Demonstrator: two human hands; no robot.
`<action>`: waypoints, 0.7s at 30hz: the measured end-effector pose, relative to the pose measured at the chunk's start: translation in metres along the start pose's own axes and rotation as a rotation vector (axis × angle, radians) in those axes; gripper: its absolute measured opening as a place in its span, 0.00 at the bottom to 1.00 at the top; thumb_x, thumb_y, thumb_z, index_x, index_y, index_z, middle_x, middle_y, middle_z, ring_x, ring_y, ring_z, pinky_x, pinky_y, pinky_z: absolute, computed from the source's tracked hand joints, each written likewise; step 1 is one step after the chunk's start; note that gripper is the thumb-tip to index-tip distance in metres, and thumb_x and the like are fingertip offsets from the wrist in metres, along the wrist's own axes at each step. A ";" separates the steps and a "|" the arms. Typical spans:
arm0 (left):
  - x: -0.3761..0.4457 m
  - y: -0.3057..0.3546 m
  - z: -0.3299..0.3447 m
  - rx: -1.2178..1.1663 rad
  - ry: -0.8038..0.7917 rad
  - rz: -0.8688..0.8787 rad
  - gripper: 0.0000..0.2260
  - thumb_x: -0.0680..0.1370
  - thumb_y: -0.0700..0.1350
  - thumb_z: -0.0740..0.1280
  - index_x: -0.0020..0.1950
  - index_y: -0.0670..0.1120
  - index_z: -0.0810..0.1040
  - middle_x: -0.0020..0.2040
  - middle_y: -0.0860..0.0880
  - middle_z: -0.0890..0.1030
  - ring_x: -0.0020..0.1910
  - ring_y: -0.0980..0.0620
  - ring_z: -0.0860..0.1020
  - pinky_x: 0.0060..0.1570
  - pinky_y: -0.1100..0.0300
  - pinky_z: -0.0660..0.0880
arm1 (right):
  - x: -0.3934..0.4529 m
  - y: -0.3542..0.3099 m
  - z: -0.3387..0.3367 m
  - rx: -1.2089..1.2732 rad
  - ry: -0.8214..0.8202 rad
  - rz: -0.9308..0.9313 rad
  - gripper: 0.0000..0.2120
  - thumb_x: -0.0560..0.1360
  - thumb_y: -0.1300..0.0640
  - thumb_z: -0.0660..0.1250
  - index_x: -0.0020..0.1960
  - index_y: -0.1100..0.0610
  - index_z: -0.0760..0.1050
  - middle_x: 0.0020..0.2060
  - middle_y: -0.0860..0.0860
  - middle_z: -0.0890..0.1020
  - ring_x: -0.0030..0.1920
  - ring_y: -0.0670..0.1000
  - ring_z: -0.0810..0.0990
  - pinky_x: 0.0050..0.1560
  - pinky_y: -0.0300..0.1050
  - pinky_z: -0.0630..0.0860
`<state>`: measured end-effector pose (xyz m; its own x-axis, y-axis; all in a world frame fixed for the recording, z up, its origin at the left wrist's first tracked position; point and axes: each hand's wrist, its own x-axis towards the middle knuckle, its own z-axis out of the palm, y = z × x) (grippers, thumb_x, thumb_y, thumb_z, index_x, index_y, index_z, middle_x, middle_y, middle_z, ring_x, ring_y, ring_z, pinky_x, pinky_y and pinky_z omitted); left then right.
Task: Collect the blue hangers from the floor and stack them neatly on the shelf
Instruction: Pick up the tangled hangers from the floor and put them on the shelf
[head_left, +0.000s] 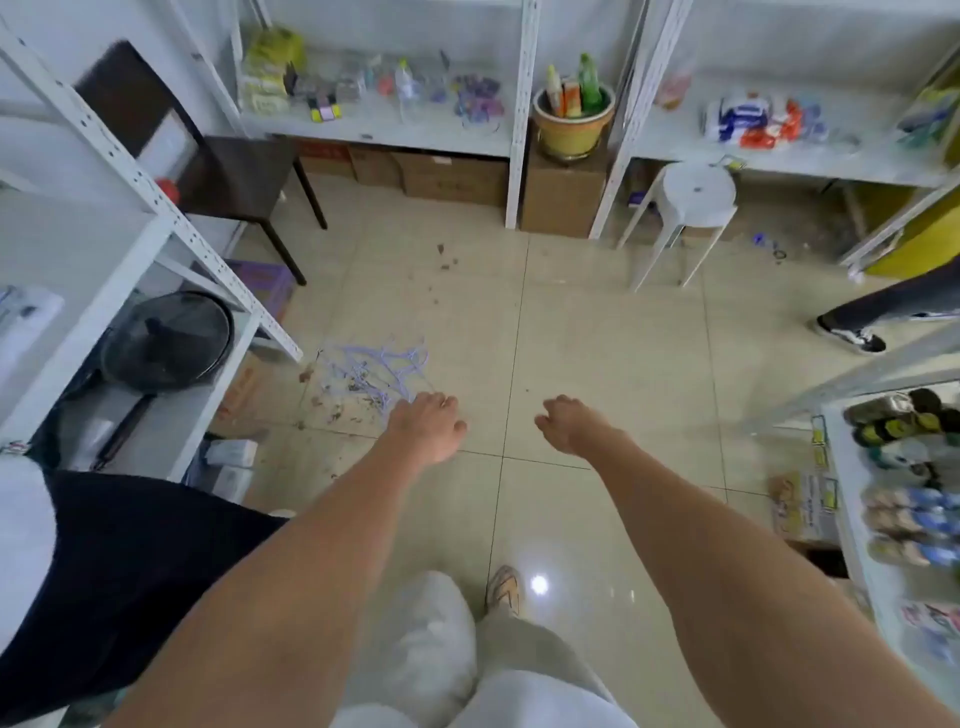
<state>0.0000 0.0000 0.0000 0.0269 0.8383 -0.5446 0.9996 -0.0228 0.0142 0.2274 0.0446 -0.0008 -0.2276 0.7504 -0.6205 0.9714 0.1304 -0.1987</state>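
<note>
Standing against the left edge of the room, a white metal shelf unit (171, 244) holds a black fan (166, 340) on its lower board, and a dark chair (228, 171) sits behind it. Just right of that shelf unit's foot, the pale blue hangers (376, 364) lie in a loose tangle on the tiled floor (597, 338), with brown bits of debris scattered among and beside them. The left hand (426, 426) reaches out just right of the hangers, its knuckles at the near edge of the pile; its fingers bend downward out of sight, so whether they touch a hanger cannot be told. Further right of the shelf unit, well apart from the hangers, the right hand (569, 423) hangs over bare tile with its fingers loosely curled, holding nothing. Beyond it, farther from the shelf unit, a white plastic stool (698, 189) stands near the back shelving. At the far right, across the room from the shelf unit, another person's black-and-white sneaker (852, 338) rests on the floor.
</note>
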 end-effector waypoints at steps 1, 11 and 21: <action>0.004 -0.002 0.002 0.023 -0.050 -0.002 0.24 0.85 0.55 0.52 0.77 0.44 0.67 0.77 0.44 0.71 0.75 0.43 0.68 0.69 0.42 0.68 | 0.006 0.000 0.001 0.001 -0.032 0.013 0.21 0.85 0.50 0.53 0.69 0.62 0.72 0.71 0.59 0.73 0.70 0.61 0.73 0.67 0.56 0.72; 0.100 -0.008 -0.027 0.009 -0.082 0.123 0.22 0.85 0.53 0.53 0.73 0.42 0.69 0.73 0.42 0.73 0.73 0.42 0.70 0.66 0.43 0.70 | 0.086 -0.018 -0.038 0.069 -0.067 0.074 0.22 0.85 0.50 0.53 0.72 0.61 0.72 0.72 0.60 0.73 0.71 0.61 0.73 0.69 0.56 0.72; 0.158 -0.006 -0.019 -0.055 -0.184 0.164 0.22 0.86 0.52 0.52 0.74 0.42 0.69 0.73 0.41 0.73 0.73 0.42 0.70 0.67 0.43 0.71 | 0.149 -0.035 -0.045 0.026 -0.226 0.022 0.23 0.85 0.49 0.52 0.76 0.58 0.68 0.74 0.56 0.71 0.74 0.58 0.71 0.70 0.57 0.72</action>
<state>-0.0015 0.1427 -0.0700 0.1934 0.7127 -0.6743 0.9806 -0.1170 0.1576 0.1631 0.1808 -0.0520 -0.2185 0.5884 -0.7784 0.9749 0.0968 -0.2005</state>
